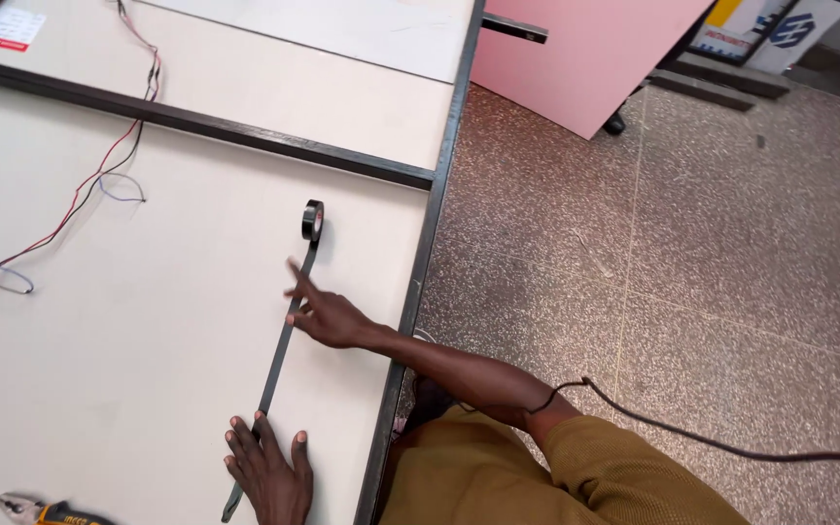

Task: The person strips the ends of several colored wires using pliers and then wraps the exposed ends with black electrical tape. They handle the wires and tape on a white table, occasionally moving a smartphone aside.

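Head view: black tape roll (312, 220) upright on table (148, 331), strip (279, 355) unrolled toward near edge. Left hand (269, 476) flat, fingers spread, pinning strip's end. Right hand (328, 316) open, fingertips pressing strip midway.

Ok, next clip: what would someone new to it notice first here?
A long strip of black tape runs across the pale table, ending at a roll of tape standing on edge. The left hand presses the strip's near end flat, while the right hand rests fingers on it midway. Thin red and black wires trail along the table's left side.
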